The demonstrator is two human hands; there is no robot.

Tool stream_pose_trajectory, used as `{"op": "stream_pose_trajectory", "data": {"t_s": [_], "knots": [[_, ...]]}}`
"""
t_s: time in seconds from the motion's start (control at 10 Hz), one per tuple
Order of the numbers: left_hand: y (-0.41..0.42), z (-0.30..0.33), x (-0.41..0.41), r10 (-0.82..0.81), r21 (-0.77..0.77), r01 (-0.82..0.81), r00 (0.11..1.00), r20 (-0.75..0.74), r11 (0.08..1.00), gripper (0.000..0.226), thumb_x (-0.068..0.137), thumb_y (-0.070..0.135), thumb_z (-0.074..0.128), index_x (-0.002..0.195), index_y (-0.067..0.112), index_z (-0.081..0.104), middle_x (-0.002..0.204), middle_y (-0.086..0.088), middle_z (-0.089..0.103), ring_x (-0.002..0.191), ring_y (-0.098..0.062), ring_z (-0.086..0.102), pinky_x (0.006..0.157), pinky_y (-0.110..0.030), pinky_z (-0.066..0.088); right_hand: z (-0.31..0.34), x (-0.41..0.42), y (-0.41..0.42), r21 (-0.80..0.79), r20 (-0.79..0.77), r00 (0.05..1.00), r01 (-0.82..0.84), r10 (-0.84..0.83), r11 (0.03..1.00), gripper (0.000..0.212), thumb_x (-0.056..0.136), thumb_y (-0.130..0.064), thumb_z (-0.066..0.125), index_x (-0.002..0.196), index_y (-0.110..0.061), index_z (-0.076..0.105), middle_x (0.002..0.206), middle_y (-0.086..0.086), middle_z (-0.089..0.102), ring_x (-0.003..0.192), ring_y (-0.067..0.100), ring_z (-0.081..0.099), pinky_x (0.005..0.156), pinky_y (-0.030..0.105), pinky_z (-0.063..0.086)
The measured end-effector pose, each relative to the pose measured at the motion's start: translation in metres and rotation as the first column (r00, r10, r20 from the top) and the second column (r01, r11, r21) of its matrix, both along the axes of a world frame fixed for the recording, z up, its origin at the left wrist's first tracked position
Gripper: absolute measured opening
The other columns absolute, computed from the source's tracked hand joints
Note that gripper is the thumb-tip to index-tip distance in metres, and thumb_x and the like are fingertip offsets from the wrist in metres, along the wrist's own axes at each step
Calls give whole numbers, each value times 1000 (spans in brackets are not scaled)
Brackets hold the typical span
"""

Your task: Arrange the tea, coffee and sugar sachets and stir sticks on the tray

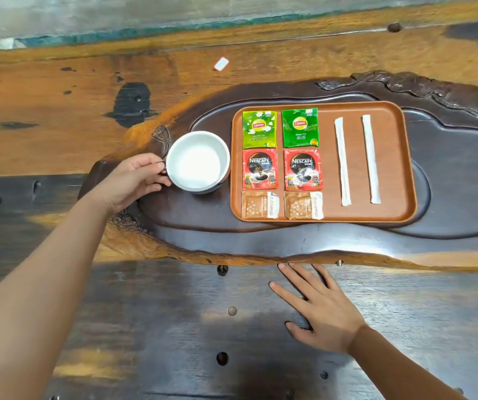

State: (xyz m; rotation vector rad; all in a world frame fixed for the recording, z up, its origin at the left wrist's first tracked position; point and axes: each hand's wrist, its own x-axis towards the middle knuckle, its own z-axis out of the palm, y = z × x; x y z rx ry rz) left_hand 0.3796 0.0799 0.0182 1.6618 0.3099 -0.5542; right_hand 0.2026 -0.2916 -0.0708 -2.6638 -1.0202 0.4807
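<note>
Head view shows the tray (399,157) basically sorted: two tea sachets (259,129) up top, two coffee sachets (260,168) under them, two sugar sachets (260,205) nearest, and two stir sticks (342,161) lying parallel on the right, so each kind gets its own row. Left hand (133,181) is curled round the handle of an empty white cup (197,161) just beside the tray, probably parking it clear. Right hand (318,310) rests flat, fingers spread, on the worktop (145,327).
</note>
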Motion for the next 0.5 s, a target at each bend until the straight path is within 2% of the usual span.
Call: {"op": "stream_pose_trajectory", "data": {"t_s": [0.2,0.3,0.4,0.5], "knots": [[-4,3,3,41,-53,-43,999,-31,998,27,94,8,44,75,18,61,69,3,69,66,-8,65,62,-17,50,-3,-1,0,-1,29,1000,2,-2,1000,72,79,-55,52,144,-30,36,152,6,33,138,22,28,108,50,20],[-8,1,-1,82,-37,-83,996,-31,996,23,95,11,44,80,18,59,70,5,70,66,-7,65,62,-17,50,-2,0,0,-4,41,999,-1,1,1000,72,78,-55,52,144,-30,35,153,6,32,138,23,27,108,50,20],[-12,-2,-7,146,-50,-147,989,-11,988,16,95,16,46,92,21,61,79,5,71,70,-8,66,66,-20,52,-3,-1,-1,4,71,997,-6,5,1000,71,79,-55,51,144,-30,35,153,6,32,139,23,27,108,51,20],[-10,-6,-13,374,-112,-370,927,15,922,19,91,30,50,103,20,60,94,5,68,73,-11,65,71,-24,50,-3,-1,0,-4,58,998,9,-8,1000,71,80,-55,50,144,-30,34,153,6,30,139,22,25,109,50,19]]}}
